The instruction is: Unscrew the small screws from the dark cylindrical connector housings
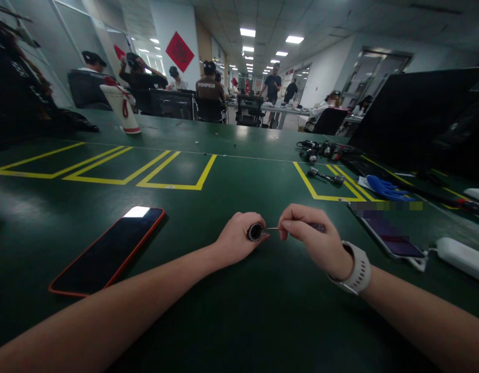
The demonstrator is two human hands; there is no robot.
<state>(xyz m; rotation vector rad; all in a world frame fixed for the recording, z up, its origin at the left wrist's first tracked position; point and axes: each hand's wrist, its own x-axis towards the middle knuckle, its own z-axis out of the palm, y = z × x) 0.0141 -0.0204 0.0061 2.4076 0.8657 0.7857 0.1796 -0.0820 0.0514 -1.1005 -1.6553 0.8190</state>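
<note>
My left hand (236, 239) is closed around a small dark cylindrical part (255, 232), its round end facing the camera. My right hand (313, 237), with a white watch on the wrist, pinches a thin screwdriver (273, 228) whose metal tip points into the part's side. Both hands rest low on the green table (239, 311), near its middle front.
A phone in an orange case (107, 251) lies left of my hands. Right are another phone (390, 235), a white power strip (462, 256), a blue glove (385, 187), a screwdriver (325, 177) and dark parts (320, 150). A white cup (120, 109) stands far left. People sit beyond.
</note>
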